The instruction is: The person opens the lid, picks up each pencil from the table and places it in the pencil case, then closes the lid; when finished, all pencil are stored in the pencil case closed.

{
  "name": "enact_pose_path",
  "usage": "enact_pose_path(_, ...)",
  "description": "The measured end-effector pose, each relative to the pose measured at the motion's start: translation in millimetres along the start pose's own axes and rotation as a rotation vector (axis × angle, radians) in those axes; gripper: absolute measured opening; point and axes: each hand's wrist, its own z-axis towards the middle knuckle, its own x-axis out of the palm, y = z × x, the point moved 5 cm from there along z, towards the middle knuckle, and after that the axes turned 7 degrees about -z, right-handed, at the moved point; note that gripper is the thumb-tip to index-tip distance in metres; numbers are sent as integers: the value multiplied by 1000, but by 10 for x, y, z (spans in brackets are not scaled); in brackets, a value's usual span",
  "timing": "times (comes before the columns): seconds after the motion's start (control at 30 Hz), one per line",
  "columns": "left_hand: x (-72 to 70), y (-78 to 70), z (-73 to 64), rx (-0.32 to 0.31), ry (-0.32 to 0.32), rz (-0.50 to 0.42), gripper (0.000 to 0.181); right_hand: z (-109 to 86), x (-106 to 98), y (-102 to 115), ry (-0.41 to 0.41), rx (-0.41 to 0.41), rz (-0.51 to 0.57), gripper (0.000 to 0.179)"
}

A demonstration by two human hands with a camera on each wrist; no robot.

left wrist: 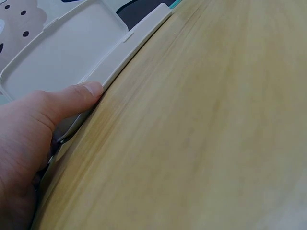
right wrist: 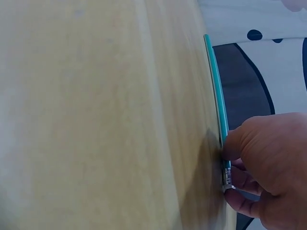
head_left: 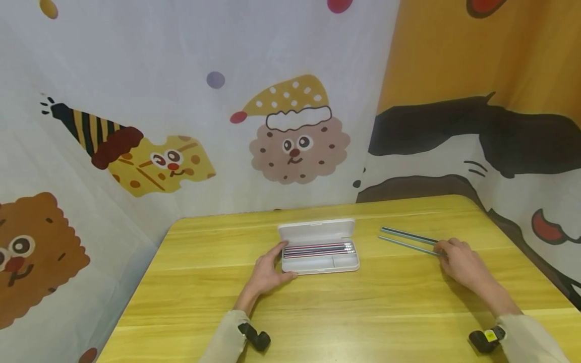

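Note:
A white pencil case (head_left: 307,270) lies on the table with its lid (head_left: 315,232) raised. Several striped pencils (head_left: 313,250) with white eraser ends fill its rear compartment. My left hand (head_left: 267,271) grips the case's left end, thumb along the front edge and fingers toward the back; the left wrist view shows the thumb (left wrist: 79,100) on the front wall. Off to the right, my right hand (head_left: 464,264) pinches a teal pencil (right wrist: 218,91) near its metal-banded end. Close behind, dark and teal pencils (head_left: 406,234) lie on the table, their right ends by the fingers.
The yellow wood-grain table (head_left: 363,312) has a rounded far edge. A curtain (head_left: 190,60) printed with cartoon figures hangs right behind it. Inside the case, the front part is split by a small divider (head_left: 334,261).

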Motion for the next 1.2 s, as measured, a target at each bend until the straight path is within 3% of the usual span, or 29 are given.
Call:
enact_pose_path(0.23,2,-5,-7,3,2,-14,92,2,11,31,6,-27,29,12)
enact_pose_path(0.57,11,15,3,-23,7,0,92,-29,-19,87,-86,-108,28,16)
enact_pose_path(0.77,1,3,-2,-14,-3,0,92,-8,-82,195,-137,-161,29,19)
enact_pose_path(1.2,-1,11,0,-8,-5,5,92,92,-198,491,-137,-209,29,23)
